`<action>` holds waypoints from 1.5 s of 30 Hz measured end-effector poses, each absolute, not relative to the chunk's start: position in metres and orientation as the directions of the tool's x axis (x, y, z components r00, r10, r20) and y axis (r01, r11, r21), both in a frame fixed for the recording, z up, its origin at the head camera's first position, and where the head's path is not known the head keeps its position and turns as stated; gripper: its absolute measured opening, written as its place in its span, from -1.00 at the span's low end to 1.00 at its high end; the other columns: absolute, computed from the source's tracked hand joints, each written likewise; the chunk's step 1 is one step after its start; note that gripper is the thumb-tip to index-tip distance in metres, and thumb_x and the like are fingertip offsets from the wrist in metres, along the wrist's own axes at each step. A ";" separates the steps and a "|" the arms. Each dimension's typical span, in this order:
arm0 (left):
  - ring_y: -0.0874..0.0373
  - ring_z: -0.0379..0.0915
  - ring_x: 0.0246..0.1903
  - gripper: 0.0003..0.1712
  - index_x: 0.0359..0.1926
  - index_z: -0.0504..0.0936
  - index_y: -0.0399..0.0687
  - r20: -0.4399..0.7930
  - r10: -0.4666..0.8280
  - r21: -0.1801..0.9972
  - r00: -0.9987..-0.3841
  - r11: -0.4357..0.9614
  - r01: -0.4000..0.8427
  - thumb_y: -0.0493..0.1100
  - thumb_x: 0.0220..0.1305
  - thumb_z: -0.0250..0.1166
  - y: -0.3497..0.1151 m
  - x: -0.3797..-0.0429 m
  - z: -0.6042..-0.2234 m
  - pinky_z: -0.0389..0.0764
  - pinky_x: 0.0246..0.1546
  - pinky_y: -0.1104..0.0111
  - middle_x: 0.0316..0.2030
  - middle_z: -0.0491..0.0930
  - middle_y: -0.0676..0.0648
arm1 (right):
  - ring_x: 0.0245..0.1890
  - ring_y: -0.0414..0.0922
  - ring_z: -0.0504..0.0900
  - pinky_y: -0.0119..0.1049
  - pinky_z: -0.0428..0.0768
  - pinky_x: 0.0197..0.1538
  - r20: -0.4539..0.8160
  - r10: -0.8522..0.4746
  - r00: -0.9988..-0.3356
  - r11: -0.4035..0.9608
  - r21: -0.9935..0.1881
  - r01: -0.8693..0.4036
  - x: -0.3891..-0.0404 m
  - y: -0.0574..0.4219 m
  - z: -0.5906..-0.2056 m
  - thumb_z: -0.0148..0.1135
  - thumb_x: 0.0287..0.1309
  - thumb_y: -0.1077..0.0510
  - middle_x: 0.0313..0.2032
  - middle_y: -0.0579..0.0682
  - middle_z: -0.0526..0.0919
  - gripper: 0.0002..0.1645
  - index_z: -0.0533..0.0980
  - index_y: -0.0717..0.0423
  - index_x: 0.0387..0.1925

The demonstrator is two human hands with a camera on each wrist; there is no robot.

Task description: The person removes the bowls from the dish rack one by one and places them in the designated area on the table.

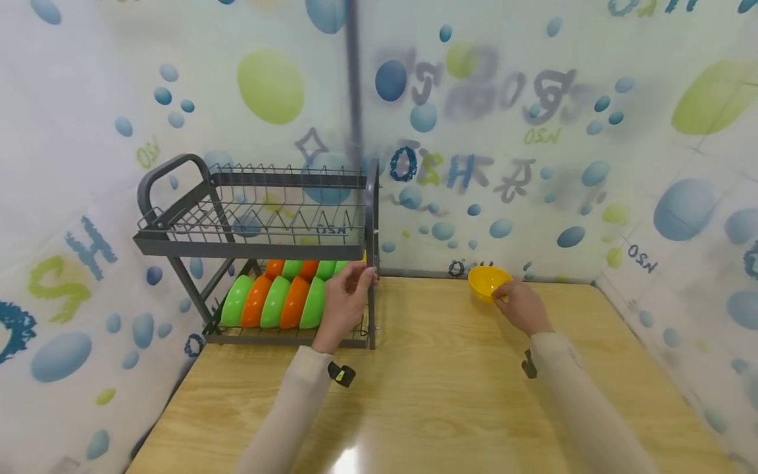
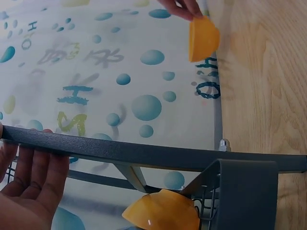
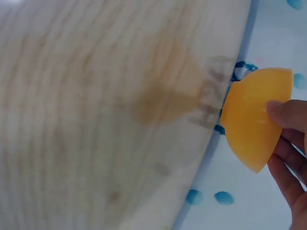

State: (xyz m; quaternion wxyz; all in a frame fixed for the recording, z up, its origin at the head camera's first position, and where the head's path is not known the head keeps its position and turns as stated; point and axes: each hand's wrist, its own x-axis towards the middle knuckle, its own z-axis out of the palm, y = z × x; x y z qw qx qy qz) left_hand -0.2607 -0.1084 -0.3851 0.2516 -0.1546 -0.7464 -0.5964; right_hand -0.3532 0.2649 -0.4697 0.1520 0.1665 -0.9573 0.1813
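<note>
My right hand (image 1: 524,308) pinches a yellow bowl (image 1: 485,280) by its rim, thumb on the outside in the right wrist view. The bowl is held over the back of the table, close to the wall. On the left, my left hand (image 1: 345,303) is at the right side of a dark two-tier dish rack (image 1: 249,249). Its fingers curl behind the rack's side bar (image 2: 120,151) in the left wrist view. Green bowls (image 1: 274,303) and orange bowls (image 1: 294,304) stand on edge in the lower tier. Another yellow bowl (image 2: 165,211) shows inside the rack.
The rack's upper tier (image 1: 278,224) is a wire frame with side handles. A wooden table (image 1: 426,395) extends below both hands. Patterned sheeting (image 1: 497,164) surrounds the table at the back and sides.
</note>
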 end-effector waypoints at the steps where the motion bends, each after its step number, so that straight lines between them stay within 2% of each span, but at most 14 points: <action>1: -0.32 0.64 -0.22 -0.78 -0.11 0.63 -0.38 0.558 -0.073 0.814 -0.827 0.241 0.528 -0.24 0.52 0.20 -0.109 -0.261 -0.385 0.51 -0.30 0.61 -0.22 0.70 -0.42 | -0.10 0.22 0.69 0.21 0.61 0.16 0.340 -0.260 -0.904 0.881 -0.301 -0.366 -0.354 0.265 -0.471 0.38 0.22 0.30 -0.16 0.27 0.78 -0.88 0.74 0.30 -0.25; 6: -0.31 0.63 -0.23 -0.78 -0.11 0.63 -0.36 0.542 -0.084 0.824 -0.836 0.252 0.508 -0.23 0.52 0.20 -0.110 -0.260 -0.385 0.49 -0.32 0.61 -0.23 0.72 -0.38 | -0.05 0.26 0.68 0.23 0.58 0.21 0.276 -0.230 -0.933 0.898 -0.309 -0.313 -0.355 0.269 -0.482 0.37 0.24 0.29 -0.12 0.29 0.77 -0.86 0.74 0.30 -0.23; 10: -0.29 0.64 -0.23 -0.78 -0.10 0.64 -0.34 0.536 -0.086 0.827 -0.840 0.254 0.501 -0.21 0.52 0.21 -0.108 -0.261 -0.385 0.51 -0.29 0.60 -0.23 0.72 -0.36 | -0.05 0.25 0.67 0.23 0.57 0.23 0.270 -0.207 -0.940 0.905 -0.313 -0.289 -0.354 0.272 -0.486 0.36 0.24 0.29 -0.11 0.30 0.76 -0.86 0.73 0.31 -0.22; 21: -0.31 0.63 -0.22 -0.78 -0.07 0.64 -0.33 0.524 -0.098 0.835 -0.846 0.255 0.487 -0.21 0.53 0.20 -0.106 -0.260 -0.384 0.50 -0.31 0.59 -0.22 0.73 -0.34 | 0.00 0.26 0.63 0.25 0.54 0.25 0.259 -0.223 -0.940 0.898 -0.321 -0.301 -0.351 0.275 -0.485 0.33 0.24 0.29 -0.06 0.31 0.74 -0.80 0.72 0.31 -0.14; 29: -0.34 0.60 -0.25 -0.73 -0.06 0.60 -0.45 0.527 -0.089 0.836 -0.845 0.234 0.496 -0.23 0.53 0.18 -0.106 -0.258 -0.383 0.47 -0.33 0.61 -0.24 0.70 -0.38 | 0.06 0.26 0.56 0.27 0.50 0.28 0.247 -0.223 -0.943 0.891 -0.342 -0.300 -0.344 0.270 -0.481 0.38 0.26 0.16 0.04 0.31 0.69 -0.65 0.67 0.25 0.02; 33: -0.34 0.60 -0.26 -0.78 -0.09 0.62 -0.39 0.533 -0.093 0.833 -0.841 0.235 0.501 -0.24 0.53 0.18 -0.106 -0.258 -0.383 0.45 -0.34 0.62 -0.24 0.69 -0.41 | 0.13 0.28 0.52 0.29 0.45 0.33 0.254 -0.226 -0.940 0.878 -0.364 -0.309 -0.338 0.265 -0.478 0.40 0.26 0.13 0.12 0.32 0.64 -0.57 0.63 0.23 0.11; 38: -0.38 0.60 -0.24 -0.76 -0.07 0.61 -0.41 0.534 -0.087 0.833 -0.841 0.223 0.506 -0.24 0.53 0.18 -0.106 -0.259 -0.386 0.45 -0.34 0.64 -0.22 0.68 -0.45 | 0.20 0.32 0.49 0.30 0.43 0.35 0.279 -0.233 -0.931 0.855 -0.397 -0.333 -0.331 0.257 -0.473 0.41 0.26 0.09 0.21 0.33 0.58 -0.49 0.58 0.24 0.17; 45: -0.33 0.62 -0.25 -0.75 -0.04 0.62 -0.41 0.542 -0.091 0.829 -0.836 0.224 0.513 -0.24 0.53 0.19 -0.106 -0.259 -0.387 0.49 -0.32 0.63 -0.23 0.70 -0.41 | 0.29 0.27 0.47 0.28 0.39 0.40 0.346 -0.248 -0.905 0.785 -0.476 -0.397 -0.322 0.244 -0.465 0.42 0.27 0.05 0.30 0.28 0.54 -0.39 0.52 0.21 0.27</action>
